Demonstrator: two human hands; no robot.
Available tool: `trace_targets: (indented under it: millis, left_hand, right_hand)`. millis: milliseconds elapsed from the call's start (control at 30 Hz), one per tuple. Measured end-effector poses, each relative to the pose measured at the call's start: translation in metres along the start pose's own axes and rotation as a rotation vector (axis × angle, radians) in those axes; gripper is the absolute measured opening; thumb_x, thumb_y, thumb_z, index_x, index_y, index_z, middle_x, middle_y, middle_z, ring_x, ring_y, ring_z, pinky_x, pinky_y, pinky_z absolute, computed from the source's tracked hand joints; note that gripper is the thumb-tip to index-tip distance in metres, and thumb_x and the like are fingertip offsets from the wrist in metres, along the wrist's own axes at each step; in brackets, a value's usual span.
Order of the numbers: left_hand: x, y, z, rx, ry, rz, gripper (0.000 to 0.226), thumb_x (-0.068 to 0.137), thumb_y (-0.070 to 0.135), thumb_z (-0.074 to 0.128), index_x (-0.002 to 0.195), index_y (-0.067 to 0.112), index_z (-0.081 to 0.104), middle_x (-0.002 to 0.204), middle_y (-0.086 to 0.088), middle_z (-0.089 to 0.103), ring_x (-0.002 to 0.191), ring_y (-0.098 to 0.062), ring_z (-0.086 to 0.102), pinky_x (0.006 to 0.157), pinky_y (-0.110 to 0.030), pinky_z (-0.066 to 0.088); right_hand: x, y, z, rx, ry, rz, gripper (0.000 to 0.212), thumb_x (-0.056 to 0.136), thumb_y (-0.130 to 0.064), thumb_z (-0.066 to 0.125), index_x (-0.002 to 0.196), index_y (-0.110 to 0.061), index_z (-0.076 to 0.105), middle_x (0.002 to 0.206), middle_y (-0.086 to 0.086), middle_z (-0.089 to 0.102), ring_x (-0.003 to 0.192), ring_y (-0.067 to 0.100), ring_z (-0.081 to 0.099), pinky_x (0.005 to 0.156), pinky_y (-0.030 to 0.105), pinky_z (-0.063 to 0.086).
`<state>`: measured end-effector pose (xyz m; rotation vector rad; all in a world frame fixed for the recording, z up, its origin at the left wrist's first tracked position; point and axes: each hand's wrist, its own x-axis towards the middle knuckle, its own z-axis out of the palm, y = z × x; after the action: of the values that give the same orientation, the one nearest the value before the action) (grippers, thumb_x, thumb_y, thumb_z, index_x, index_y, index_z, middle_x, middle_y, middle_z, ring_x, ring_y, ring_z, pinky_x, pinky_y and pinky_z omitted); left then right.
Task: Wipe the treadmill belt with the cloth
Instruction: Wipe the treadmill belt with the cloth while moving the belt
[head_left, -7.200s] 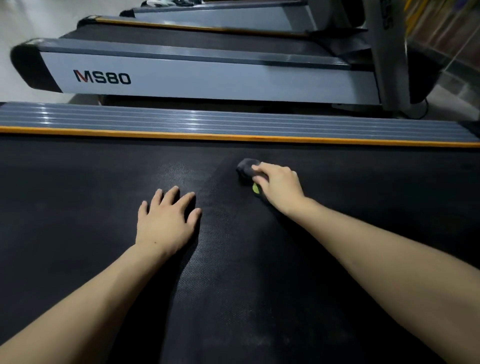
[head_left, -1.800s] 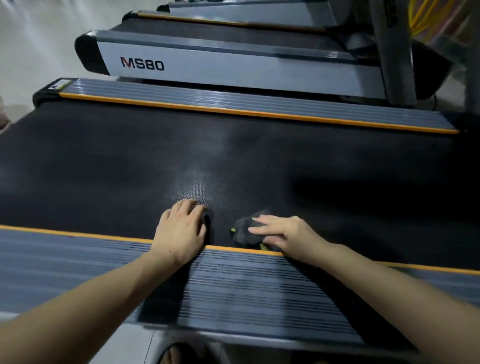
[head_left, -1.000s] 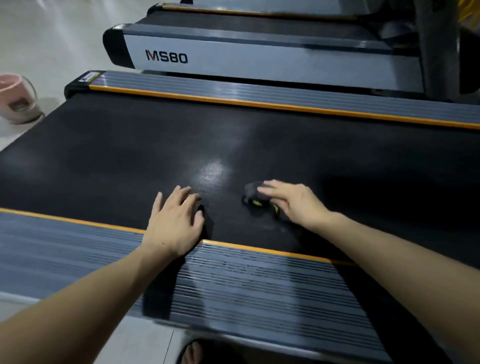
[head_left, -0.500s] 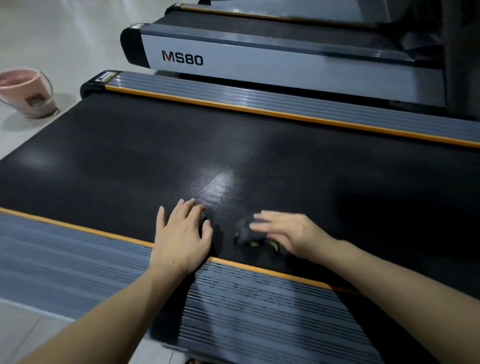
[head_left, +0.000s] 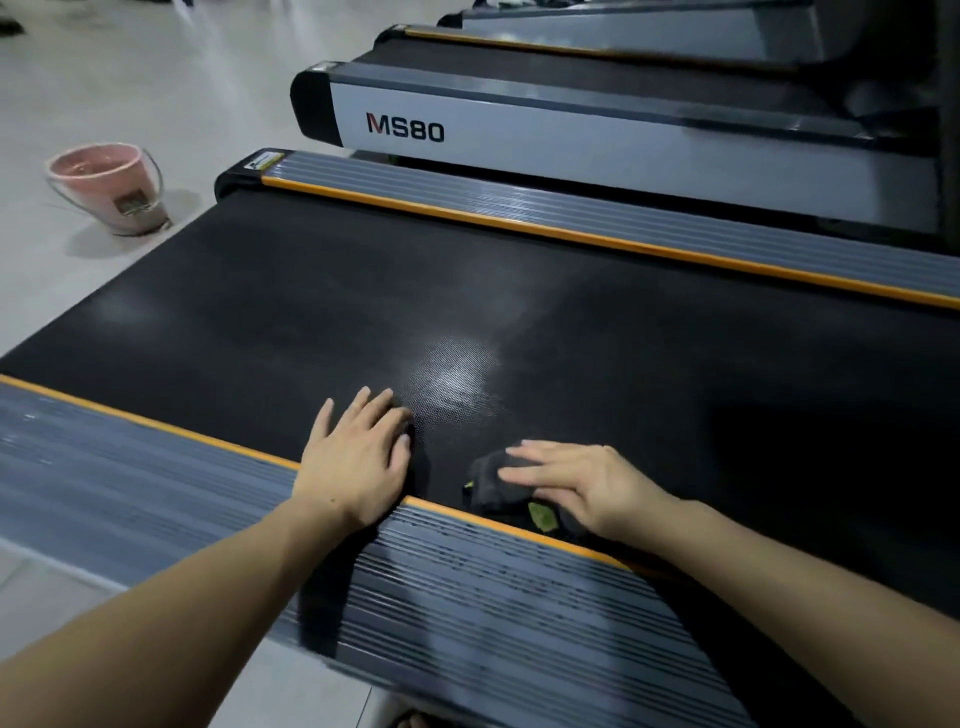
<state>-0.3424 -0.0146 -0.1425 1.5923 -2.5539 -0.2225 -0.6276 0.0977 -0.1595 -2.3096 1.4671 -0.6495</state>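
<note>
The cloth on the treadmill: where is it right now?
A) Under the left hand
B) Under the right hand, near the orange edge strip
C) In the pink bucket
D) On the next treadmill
B: the dark cloth lies under the right hand on the belt, beside the near orange edge strip; the left hand lies flat and bare.

cloth (head_left: 498, 480) now nearer orange edge

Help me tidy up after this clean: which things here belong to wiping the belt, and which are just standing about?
In the job:
- black textured treadmill belt
- dark crumpled cloth with green patches, under the right hand
- left hand, flat on the belt's near edge

Standing about:
- pink plastic bucket on the floor
- neighbouring grey treadmill marked MS80
</note>
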Motion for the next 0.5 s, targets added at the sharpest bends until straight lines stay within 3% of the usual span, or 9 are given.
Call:
trace_targets:
  millis: [67, 133, 200, 267, 333, 433, 500]
  left_hand:
    - [0.001, -0.003, 0.003, -0.045, 0.01, -0.038, 0.051, 0.098, 0.047, 0.024, 0.143, 0.033, 0.046, 0.162, 0.008, 0.03, 0.154, -0.013, 0.013, 0.125, -0.045, 0.007]
    - [0.002, -0.003, 0.005, -0.064, 0.034, -0.074, 0.052, 0.097, 0.046, 0.026, 0.142, 0.031, 0.046, 0.161, 0.007, 0.034, 0.153, -0.013, 0.016, 0.125, -0.043, 0.01]
    - [0.001, -0.005, 0.005, -0.065, 0.047, -0.118, 0.049, 0.098, 0.043, 0.029, 0.142, 0.029, 0.047, 0.16, 0.006, 0.035, 0.153, -0.013, 0.017, 0.125, -0.044, 0.01]
    - [-0.002, -0.006, 0.005, -0.065, 0.059, -0.158, 0.048, 0.099, 0.041, 0.032, 0.142, 0.029, 0.047, 0.16, 0.005, 0.035, 0.153, -0.014, 0.017, 0.125, -0.046, 0.008]
    - [0.0, -0.006, 0.005, -0.068, 0.061, -0.175, 0.049, 0.099, 0.042, 0.032, 0.143, 0.029, 0.046, 0.161, 0.005, 0.034, 0.153, -0.014, 0.017, 0.125, -0.046, 0.006]
    - [0.004, -0.005, 0.008, -0.066, 0.054, -0.164, 0.05, 0.098, 0.043, 0.03, 0.143, 0.03, 0.046, 0.16, 0.006, 0.034, 0.152, -0.013, 0.017, 0.125, -0.046, 0.007]
    - [0.005, -0.006, 0.009, -0.07, 0.053, -0.161, 0.051, 0.097, 0.044, 0.028, 0.143, 0.03, 0.046, 0.16, 0.007, 0.035, 0.152, -0.013, 0.019, 0.125, -0.046, 0.009]
  right_hand:
    - [0.022, 0.019, -0.004, -0.069, 0.02, 0.0, 0.036, 0.096, -0.023, 0.06, 0.13, -0.035, 0.063, 0.14, -0.008, 0.057, 0.133, 0.009, 0.05, 0.112, 0.026, 0.038]
    - [0.054, 0.046, -0.006, -0.14, 0.144, 0.074, 0.037, 0.094, -0.019, 0.063, 0.128, -0.034, 0.065, 0.138, -0.006, 0.06, 0.128, 0.015, 0.055, 0.107, 0.03, 0.044]
    - [0.091, 0.06, -0.011, -0.158, 0.308, 0.321, 0.037, 0.093, -0.019, 0.065, 0.126, -0.035, 0.066, 0.138, -0.006, 0.059, 0.128, 0.017, 0.055, 0.107, 0.033, 0.044]
    - [0.109, 0.057, -0.01, -0.143, 0.348, 0.514, 0.035, 0.094, -0.021, 0.065, 0.125, -0.036, 0.067, 0.14, -0.008, 0.058, 0.13, 0.016, 0.053, 0.11, 0.033, 0.04]
    - [0.099, 0.039, -0.003, -0.1, 0.318, 0.41, 0.035, 0.091, -0.019, 0.068, 0.123, -0.035, 0.068, 0.138, -0.006, 0.06, 0.129, 0.017, 0.055, 0.109, 0.032, 0.041]
    - [0.045, -0.006, 0.017, -0.022, 0.076, 0.039, 0.036, 0.095, -0.024, 0.063, 0.129, -0.036, 0.064, 0.141, -0.008, 0.056, 0.132, 0.011, 0.051, 0.111, 0.029, 0.04]
    - [0.028, -0.021, 0.026, 0.039, -0.035, -0.035, 0.036, 0.098, -0.027, 0.059, 0.132, -0.036, 0.061, 0.145, -0.01, 0.053, 0.138, 0.006, 0.043, 0.116, 0.027, 0.033]
